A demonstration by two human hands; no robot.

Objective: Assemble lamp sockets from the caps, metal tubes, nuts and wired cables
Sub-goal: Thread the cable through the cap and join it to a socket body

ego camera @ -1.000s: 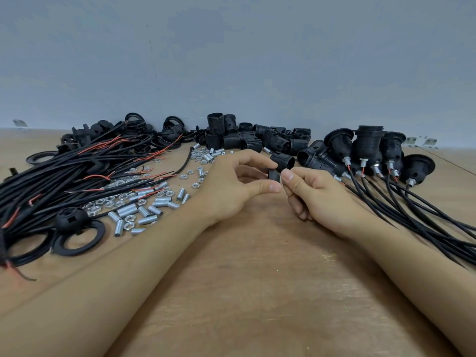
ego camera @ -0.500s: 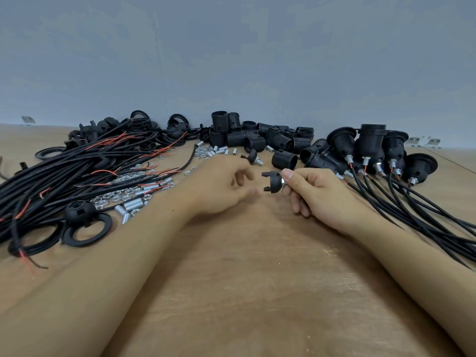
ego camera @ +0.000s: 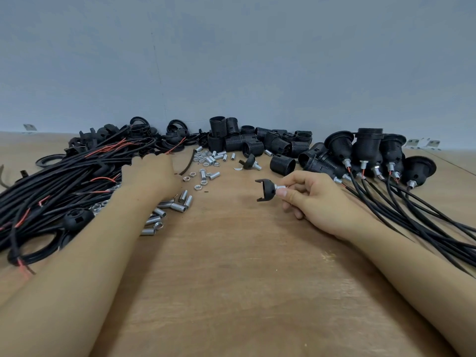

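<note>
My right hand [ego camera: 313,199] pinches a short metal tube [ego camera: 280,187] that carries a small black cap [ego camera: 265,189], held just above the table. My left hand [ego camera: 152,173] reaches to the left over the pile of black wired cables [ego camera: 59,181]; its fingers are hidden behind the back of the hand. Loose metal tubes [ego camera: 177,204] and nuts [ego camera: 199,186] lie scattered beside it. Another cap with a tube [ego camera: 250,162] lies further back.
Black threaded socket bodies [ego camera: 257,143] are heaped along the wall. Several assembled sockets with cables [ego camera: 365,155] stand at the right, their cables trailing toward me. Black rings and caps [ego camera: 77,220] lie at the left. The wooden table [ego camera: 231,279] spreads in front.
My left hand has let go of the cap and swung left to the cable pile. My right hand stays put, holding the cap by its tube.
</note>
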